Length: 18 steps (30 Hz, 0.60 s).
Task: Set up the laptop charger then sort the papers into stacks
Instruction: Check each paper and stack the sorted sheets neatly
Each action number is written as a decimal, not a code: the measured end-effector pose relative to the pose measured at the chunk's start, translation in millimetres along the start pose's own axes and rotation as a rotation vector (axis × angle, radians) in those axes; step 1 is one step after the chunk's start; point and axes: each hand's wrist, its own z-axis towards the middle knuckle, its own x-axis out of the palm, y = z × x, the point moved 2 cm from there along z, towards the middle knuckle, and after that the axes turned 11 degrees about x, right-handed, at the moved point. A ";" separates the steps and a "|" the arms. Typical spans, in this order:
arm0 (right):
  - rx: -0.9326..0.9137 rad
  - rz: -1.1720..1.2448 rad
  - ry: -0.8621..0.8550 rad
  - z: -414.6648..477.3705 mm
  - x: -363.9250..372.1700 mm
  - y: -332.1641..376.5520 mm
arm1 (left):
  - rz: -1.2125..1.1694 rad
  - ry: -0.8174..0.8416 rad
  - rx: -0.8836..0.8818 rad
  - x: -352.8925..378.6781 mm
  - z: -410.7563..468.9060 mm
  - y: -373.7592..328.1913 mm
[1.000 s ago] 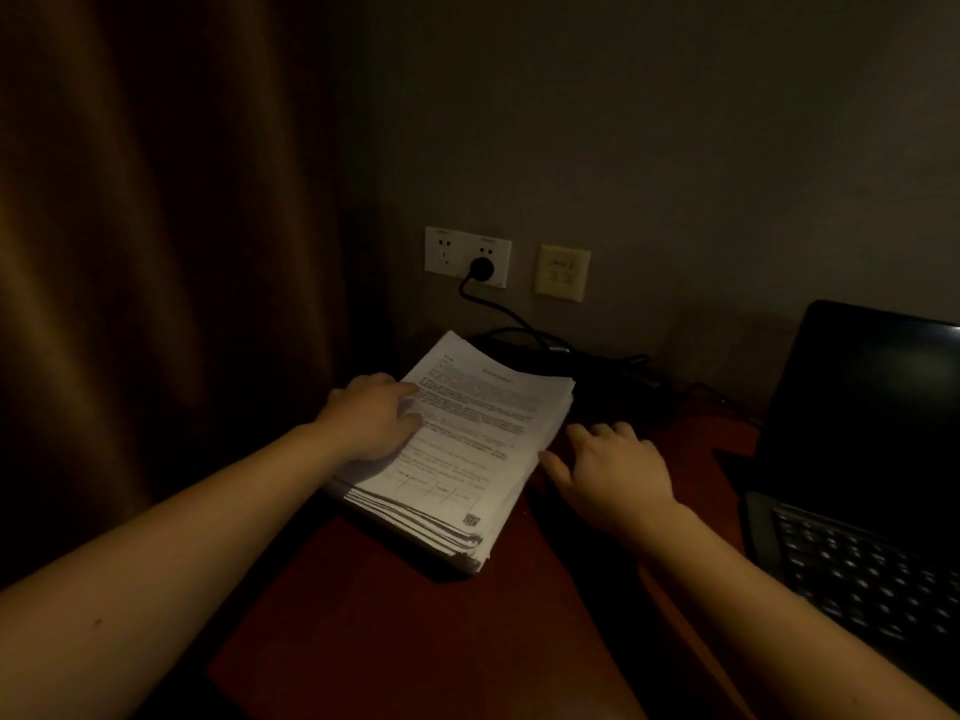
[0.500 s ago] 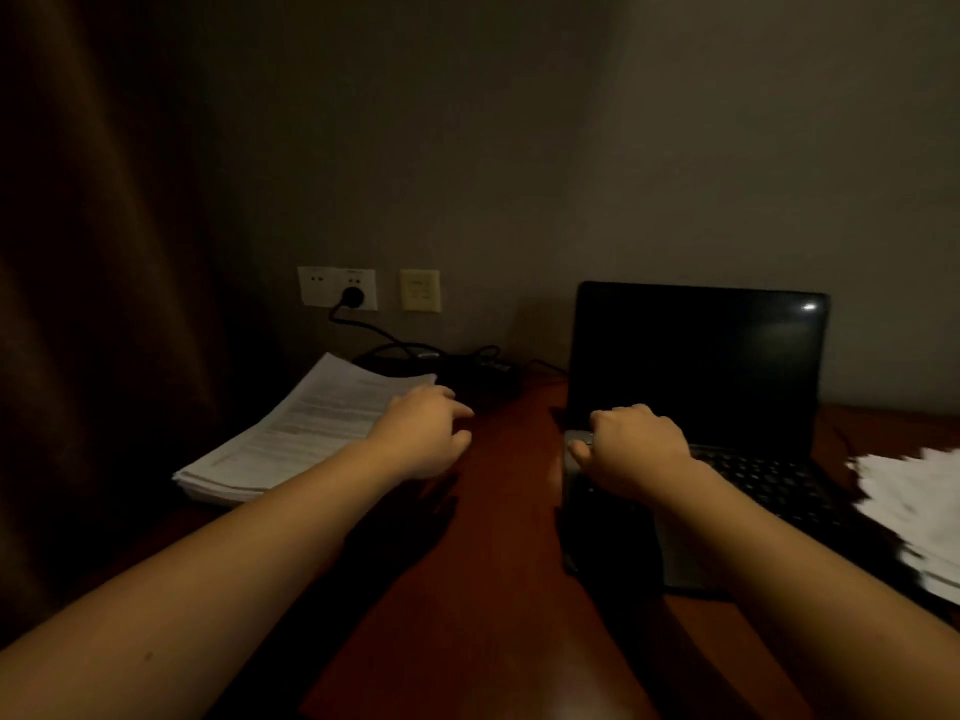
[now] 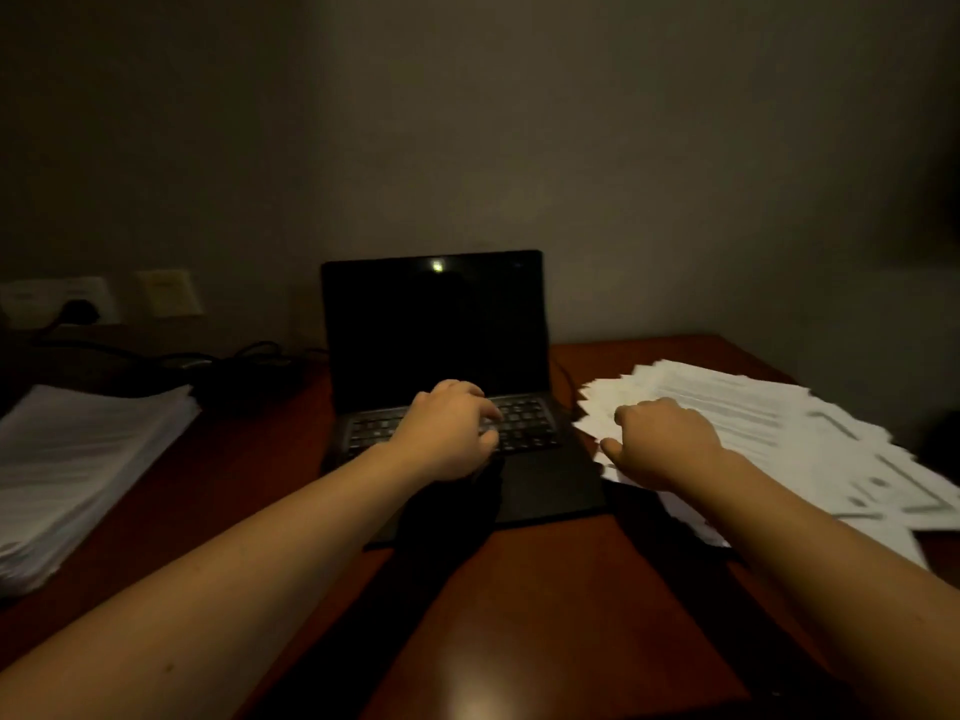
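Hands stretch out over a dim, red-brown bench (image 3: 545, 589) as you reach forward with both bare arms. Your left hand (image 3: 447, 433) hangs above the keyboard (image 3: 524, 426) of the open laptop (image 3: 436, 330). Its fingers (image 3: 488, 414) are loosely curled and hold nothing, though whether the tips touch the keys cannot be told.

Your right hand (image 3: 670, 444) is at the near left edge of the loose papers (image 3: 769, 423), knuckles up and thumb pointing toward the laptop. Its fingers bend down out of sight, and blur hides whether they grip a sheet or only rest on it.

Those loose papers fan untidily across the right side of the bench, sheets overlapping, just beside the laptop's right edge. A neat stack (image 3: 78, 459), thick and squared, lies at the left edge of the bench, well apart from the laptop.

The laptop stands in the middle against the wall (image 3: 571, 148), its screen dark but for one small glint near the top. At far left a black plug (image 3: 78, 310) sits in a white wall socket (image 3: 31, 298), with a beige switch plate (image 3: 166, 293) beside it. The charger cable (image 3: 249, 356) trails from the plug along the back of the bench toward the laptop's left side, where its end is lost in shadow.
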 end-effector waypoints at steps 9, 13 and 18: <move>0.325 0.134 0.103 11.0 66.7 -143.5 | -0.223 0.170 0.288 52.6 79.1 -117.3; 0.403 0.255 0.111 8.1 85.2 -157.3 | -0.362 0.283 0.267 70.0 103.5 -144.8; 0.472 0.345 0.061 9.5 89.2 -161.1 | -0.686 0.252 -0.011 74.9 138.8 -155.9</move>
